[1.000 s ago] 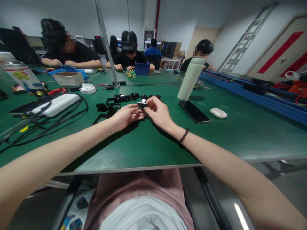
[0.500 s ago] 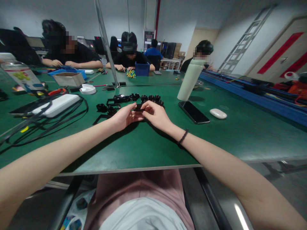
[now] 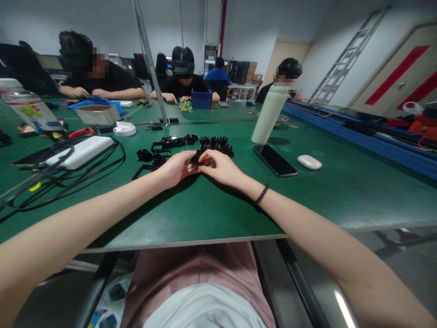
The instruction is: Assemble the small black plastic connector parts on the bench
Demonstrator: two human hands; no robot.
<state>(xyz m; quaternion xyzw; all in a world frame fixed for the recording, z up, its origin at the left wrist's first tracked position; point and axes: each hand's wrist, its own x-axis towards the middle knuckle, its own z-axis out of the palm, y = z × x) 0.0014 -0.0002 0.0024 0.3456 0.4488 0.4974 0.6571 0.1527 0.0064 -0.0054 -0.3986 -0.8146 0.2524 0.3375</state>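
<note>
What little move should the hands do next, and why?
Perhaps ease the right hand back slightly, with the left hand holding the black part, because both hands are around it and hide much of it.

A small black part is held between the left hand and right hand at the green tabletop, its outline partly hidden.

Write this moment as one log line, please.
left grip: holds small black part | right grip: on same part | black pieces: beyond, on green table
</note>
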